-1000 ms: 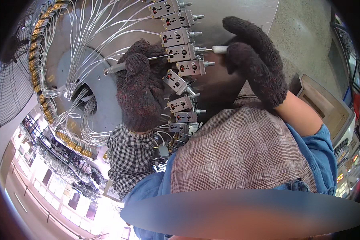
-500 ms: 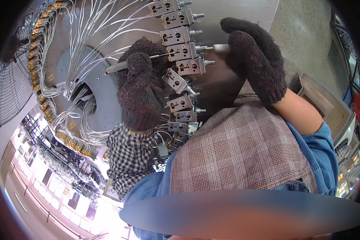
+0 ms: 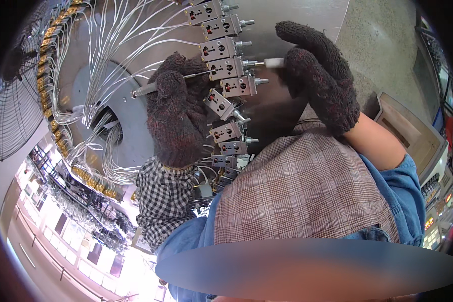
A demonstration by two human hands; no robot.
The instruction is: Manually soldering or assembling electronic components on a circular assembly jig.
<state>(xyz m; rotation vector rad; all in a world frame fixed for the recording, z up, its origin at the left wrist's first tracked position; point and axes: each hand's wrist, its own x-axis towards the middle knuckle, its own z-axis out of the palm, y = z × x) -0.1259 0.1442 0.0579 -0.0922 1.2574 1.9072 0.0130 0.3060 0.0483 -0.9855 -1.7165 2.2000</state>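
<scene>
My left hand [image 3: 176, 108], in a dark knitted glove, is closed around a screwdriver [image 3: 145, 90] with a greyish handle. Its thin shaft points right, and the tip is at the face of a small metal control box [image 3: 225, 68] in the curved row. On the box's other side my right hand [image 3: 323, 75], gloved alike, is closed on a slim tool with a white end [image 3: 274, 63]. That tool's thin metal tip lines up with the box's protruding stem. Most of its length is hidden by the glove. Below, one box [image 3: 219, 103] sits tilted among its neighbours.
White wires [image 3: 131, 45] run from the boxes toward the hub of a round grey plate [image 3: 136, 121]. Brass-coloured fittings [image 3: 44, 65] line the far-left rim. A wire-guarded fan [image 3: 15, 105] stands at left, a tan bin [image 3: 410, 131] at right.
Both hands have shifted slightly downward, with the screwdriver's handle lower. The white end of the right-hand tool sits a little further left. Both grips are unchanged.
</scene>
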